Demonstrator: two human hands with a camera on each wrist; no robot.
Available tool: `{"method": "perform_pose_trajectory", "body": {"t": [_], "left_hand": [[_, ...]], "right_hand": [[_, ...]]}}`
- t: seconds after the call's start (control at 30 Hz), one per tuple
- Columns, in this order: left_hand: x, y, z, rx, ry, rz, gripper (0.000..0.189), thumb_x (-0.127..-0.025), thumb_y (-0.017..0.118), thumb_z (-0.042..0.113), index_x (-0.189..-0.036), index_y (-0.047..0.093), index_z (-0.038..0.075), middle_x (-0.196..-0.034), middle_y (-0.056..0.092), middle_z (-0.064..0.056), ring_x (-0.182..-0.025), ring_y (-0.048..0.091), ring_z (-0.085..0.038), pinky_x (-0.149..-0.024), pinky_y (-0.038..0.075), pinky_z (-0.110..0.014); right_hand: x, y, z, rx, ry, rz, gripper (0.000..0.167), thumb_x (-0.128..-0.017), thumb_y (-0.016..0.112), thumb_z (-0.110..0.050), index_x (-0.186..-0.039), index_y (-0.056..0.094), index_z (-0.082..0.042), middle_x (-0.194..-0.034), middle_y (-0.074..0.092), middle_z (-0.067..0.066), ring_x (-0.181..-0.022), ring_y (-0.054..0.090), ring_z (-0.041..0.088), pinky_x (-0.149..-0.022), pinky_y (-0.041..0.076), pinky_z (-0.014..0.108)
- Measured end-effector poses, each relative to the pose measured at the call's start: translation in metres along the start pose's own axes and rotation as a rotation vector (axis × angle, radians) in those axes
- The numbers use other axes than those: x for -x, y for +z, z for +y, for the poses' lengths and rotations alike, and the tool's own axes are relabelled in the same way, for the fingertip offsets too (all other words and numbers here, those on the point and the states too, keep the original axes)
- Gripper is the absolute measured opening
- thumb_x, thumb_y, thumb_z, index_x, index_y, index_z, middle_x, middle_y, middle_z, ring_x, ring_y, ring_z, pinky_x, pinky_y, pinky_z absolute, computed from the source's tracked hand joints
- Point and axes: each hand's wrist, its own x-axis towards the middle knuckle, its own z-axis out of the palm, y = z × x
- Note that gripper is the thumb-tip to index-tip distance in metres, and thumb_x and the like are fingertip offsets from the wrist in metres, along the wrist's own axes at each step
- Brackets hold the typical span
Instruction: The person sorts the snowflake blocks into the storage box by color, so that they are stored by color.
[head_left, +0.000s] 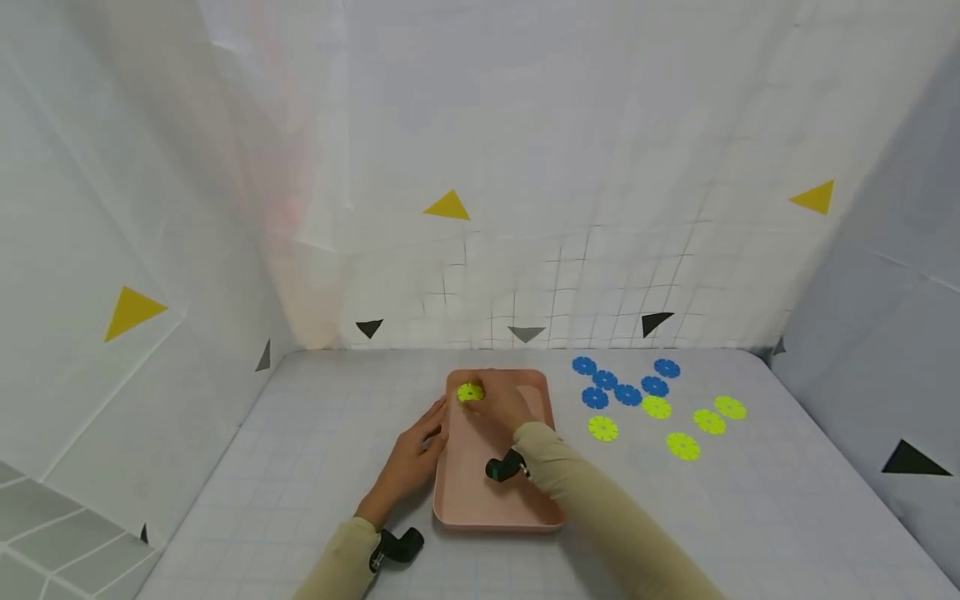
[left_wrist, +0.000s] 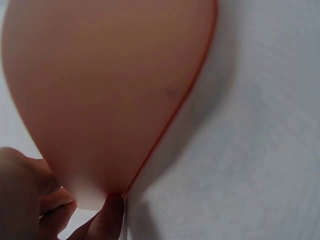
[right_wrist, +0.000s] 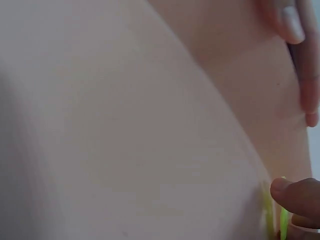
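A pink rectangular tray (head_left: pixel 468 492) stands on the table in front of me. My left hand (head_left: pixel 411 461) is at its left side; in the left wrist view the tray's side wall (left_wrist: pixel 110 90) runs between thumb and fingers. My right hand (head_left: pixel 501 398) reaches over the tray's far end and pinches a yellow-green notched disc (head_left: pixel 470 392). In the right wrist view only the thin edge of that disc (right_wrist: pixel 283 215) shows beside the thumb, close to the tray's surface. Most of the right fingers are hidden there.
Right of the tray lie several blue notched discs (head_left: pixel 627 394) and several yellow-green discs (head_left: pixel 683 446), some touching or overlapping. White sheeting (head_left: pixel 600 150) with yellow and black triangles encloses the table at the back and both sides.
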Motion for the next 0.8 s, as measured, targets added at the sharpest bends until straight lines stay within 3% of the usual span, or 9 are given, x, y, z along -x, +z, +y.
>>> {"method": "perform_pose_trajectory", "body": {"t": [0.27, 0.8], "left_hand": [[-0.001, 0.001, -0.001, -0.032, 0.016, -0.003, 0.051, -0.108, 0.055, 0.003, -0.155, 0.039, -0.009, -0.165, 0.033, -0.019, -0.136, 0.052, -0.035, -0.107, 0.048, -0.049], [0.001, -0.001, 0.002, -0.020, 0.001, -0.004, 0.052, -0.107, 0.056, 0.001, -0.155, 0.039, -0.008, -0.165, 0.032, -0.019, -0.138, 0.050, -0.036, -0.107, 0.048, -0.050]], "right_hand": [[0.003, 0.008, 0.000, 0.033, -0.022, 0.067, 0.042, -0.090, 0.084, -0.010, -0.127, 0.069, 0.001, -0.124, 0.070, 0.015, -0.114, 0.065, 0.029, -0.098, 0.054, 0.044], [0.001, 0.016, -0.001, 0.085, -0.064, 0.102, 0.041, -0.087, 0.087, -0.010, -0.121, 0.069, 0.003, -0.117, 0.070, 0.016, -0.111, 0.065, 0.032, -0.097, 0.054, 0.045]]}}
